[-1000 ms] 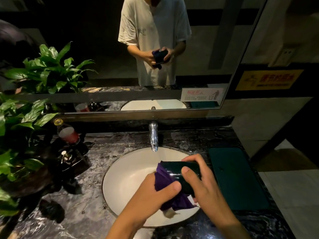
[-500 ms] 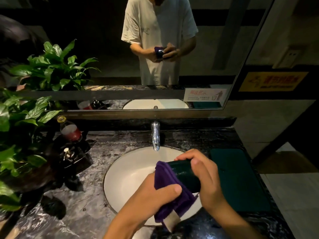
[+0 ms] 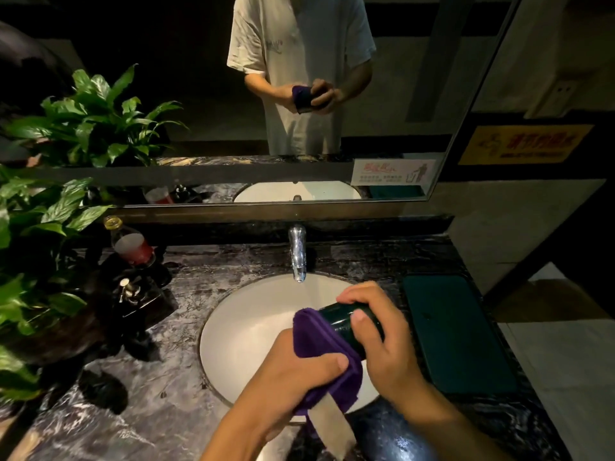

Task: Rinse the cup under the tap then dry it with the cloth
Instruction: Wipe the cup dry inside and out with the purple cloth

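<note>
I hold a dark green cup (image 3: 339, 319) on its side above the white sink basin (image 3: 246, 334). My right hand (image 3: 382, 341) grips the cup's body from the right. My left hand (image 3: 299, 377) presses a folded purple cloth (image 3: 319, 341) against the cup's left end, which the cloth covers. A pale label tag (image 3: 329, 417) hangs down from the cloth. The chrome tap (image 3: 298, 254) stands behind the basin, beyond my hands; no water stream is visible.
A dark green tray (image 3: 456, 331) lies right of the basin on the black marble counter (image 3: 149, 394). A red-labelled bottle (image 3: 131, 246), a soap dispenser (image 3: 129, 294) and leafy plants (image 3: 40, 234) crowd the left. A mirror (image 3: 199, 94) spans the wall behind.
The cloth has shifted from bunched under the cup to folded flat over its left end, and its tag now hangs lower. Both hands stay above the basin.
</note>
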A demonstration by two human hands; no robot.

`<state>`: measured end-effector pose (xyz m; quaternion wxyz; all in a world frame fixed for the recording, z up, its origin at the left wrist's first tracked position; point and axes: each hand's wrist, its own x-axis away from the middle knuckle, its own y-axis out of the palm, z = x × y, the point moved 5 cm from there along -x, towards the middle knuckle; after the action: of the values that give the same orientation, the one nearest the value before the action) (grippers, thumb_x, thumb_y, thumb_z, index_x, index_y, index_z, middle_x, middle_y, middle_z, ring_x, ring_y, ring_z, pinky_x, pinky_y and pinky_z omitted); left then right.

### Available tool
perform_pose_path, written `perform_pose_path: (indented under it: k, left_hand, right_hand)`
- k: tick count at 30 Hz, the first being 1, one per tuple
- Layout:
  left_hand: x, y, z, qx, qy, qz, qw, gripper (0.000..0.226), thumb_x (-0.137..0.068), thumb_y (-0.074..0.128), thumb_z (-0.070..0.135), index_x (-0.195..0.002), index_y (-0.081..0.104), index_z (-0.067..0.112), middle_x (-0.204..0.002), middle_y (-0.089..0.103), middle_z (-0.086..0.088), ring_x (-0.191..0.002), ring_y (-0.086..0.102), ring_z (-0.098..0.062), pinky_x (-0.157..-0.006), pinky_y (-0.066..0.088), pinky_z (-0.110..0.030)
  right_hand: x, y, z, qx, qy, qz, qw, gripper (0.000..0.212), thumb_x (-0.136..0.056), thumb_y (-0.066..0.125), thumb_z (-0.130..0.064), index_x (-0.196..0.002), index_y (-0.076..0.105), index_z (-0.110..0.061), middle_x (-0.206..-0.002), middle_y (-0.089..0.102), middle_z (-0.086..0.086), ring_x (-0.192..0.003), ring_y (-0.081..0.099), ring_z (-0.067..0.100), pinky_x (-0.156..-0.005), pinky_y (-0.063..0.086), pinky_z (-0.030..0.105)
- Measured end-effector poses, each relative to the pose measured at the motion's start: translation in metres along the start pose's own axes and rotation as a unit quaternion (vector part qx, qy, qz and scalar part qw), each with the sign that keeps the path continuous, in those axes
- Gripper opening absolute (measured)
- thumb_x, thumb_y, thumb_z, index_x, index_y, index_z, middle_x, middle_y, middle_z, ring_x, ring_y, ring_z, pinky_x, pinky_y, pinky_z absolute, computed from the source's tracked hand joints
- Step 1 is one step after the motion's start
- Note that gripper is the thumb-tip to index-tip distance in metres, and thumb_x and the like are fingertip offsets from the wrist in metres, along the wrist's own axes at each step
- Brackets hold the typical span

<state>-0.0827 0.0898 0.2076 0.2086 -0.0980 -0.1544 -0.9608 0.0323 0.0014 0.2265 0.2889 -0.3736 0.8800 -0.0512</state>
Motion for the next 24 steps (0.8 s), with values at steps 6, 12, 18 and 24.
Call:
perform_pose_path:
  k: [6,12,18,24]
  left_hand:
    - [-0.004,0.009,0.015,-0.282,0.075,-0.01,0.956,0.023,-0.075,0.068,0.019,-0.069,0.074,0.041,-0.066,0.072,0.022,-0.056,0.059,0.004,-0.055,0.045,-0.012]
    - [-0.002,-0.004,-0.003,0.197,-0.036,-0.019,0.98,0.034,-0.067,0.085,0.005,-0.099,0.076,0.003,-0.093,0.068,-0.022,-0.082,0.069,-0.031,-0.07,0.059,-0.04]
    - [-0.002,0.006,0.015,-0.223,0.035,0.048,0.973,0.014,-0.07,0.074,0.015,-0.066,0.07,0.027,-0.058,0.064,0.01,-0.053,0.053,-0.004,-0.052,0.044,-0.019]
    - [0.003,0.007,0.003,-0.115,0.026,0.062,0.991,0.027,-0.062,0.084,0.005,-0.081,0.08,0.023,-0.078,0.08,0.003,-0.072,0.074,-0.011,-0.065,0.057,-0.02]
  right_hand:
    - [-0.006,0.014,0.027,-0.144,0.365,-0.004,0.92,0.024,-0.091,0.047,-0.027,-0.082,0.069,-0.023,-0.071,0.063,-0.005,-0.062,0.059,0.015,-0.036,0.036,0.018]
    - [-0.011,0.003,-0.008,0.01,-0.033,-0.067,0.997,0.022,-0.098,0.045,-0.026,-0.109,0.062,-0.018,-0.104,0.059,-0.001,-0.097,0.061,0.015,-0.08,0.048,0.024]
    - [-0.022,0.004,0.012,-0.108,0.18,0.011,0.978,0.026,-0.085,0.047,-0.028,-0.081,0.068,-0.014,-0.073,0.063,0.003,-0.066,0.058,0.012,-0.051,0.043,0.022]
    - [-0.015,0.002,0.017,-0.086,0.241,-0.096,0.962,0.024,-0.088,0.049,-0.037,-0.095,0.068,-0.024,-0.089,0.065,-0.004,-0.074,0.067,0.008,-0.05,0.049,0.026]
